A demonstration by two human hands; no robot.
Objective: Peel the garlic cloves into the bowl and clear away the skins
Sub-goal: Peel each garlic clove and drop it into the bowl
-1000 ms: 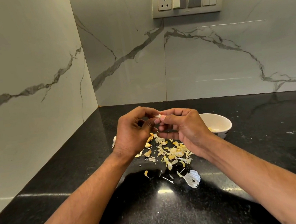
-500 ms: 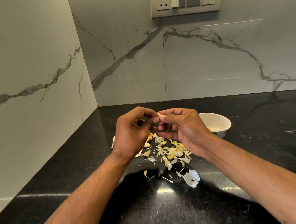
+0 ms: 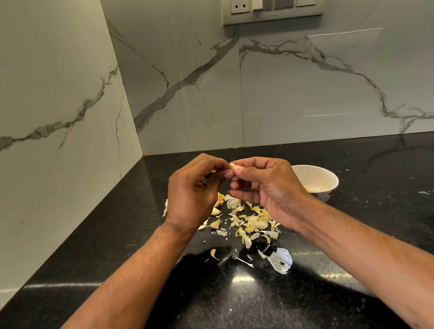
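Above the skins (image 3: 253,220), left of the bowl (image 3: 318,178), our left hand (image 3: 193,193) and right hand (image 3: 265,186) both pinch one garlic clove (image 3: 233,166).

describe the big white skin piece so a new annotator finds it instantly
On the black speckled stone counter, find the scatter of small yellowish garlic skins under the hands. The large white papery skin lies nearest the camera, apart, by far the biggest and palest piece.
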